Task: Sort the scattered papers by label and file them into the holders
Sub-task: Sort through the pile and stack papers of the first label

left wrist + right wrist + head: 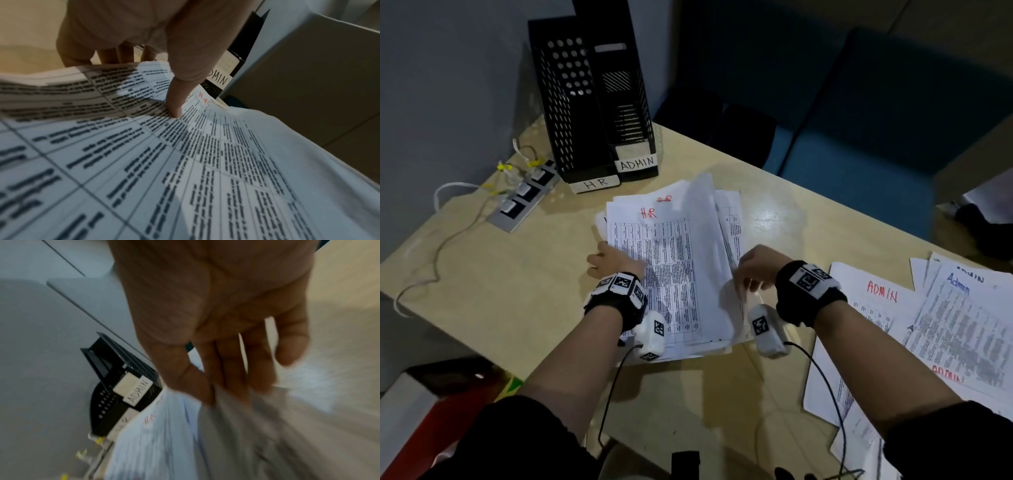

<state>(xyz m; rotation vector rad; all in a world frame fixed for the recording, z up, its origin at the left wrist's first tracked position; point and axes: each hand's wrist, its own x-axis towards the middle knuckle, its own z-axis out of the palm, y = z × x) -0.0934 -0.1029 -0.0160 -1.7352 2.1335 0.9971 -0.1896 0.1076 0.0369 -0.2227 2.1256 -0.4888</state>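
A stack of printed sheets marked HR (671, 267) in red lies mid-table. My left hand (616, 260) grips its left edge: the thumb (176, 100) presses on the top sheet and the fingers (115, 55) go under the edge. My right hand (753, 270) pinches the right edge, where the sheets (236, 426) bow upward; that view is blurred. Two black holders stand at the back, labelled HR (571, 113) and ADMIN (628, 102). Sheets marked ADMIN (928, 325) are spread loosely at the right.
A power strip with white cables (524, 198) lies left of the holders. A blue seat (859, 154) stands beyond the table's far edge. Bare table (500, 291) lies left of the stack. A red and white object (431, 411) sits below the near-left edge.
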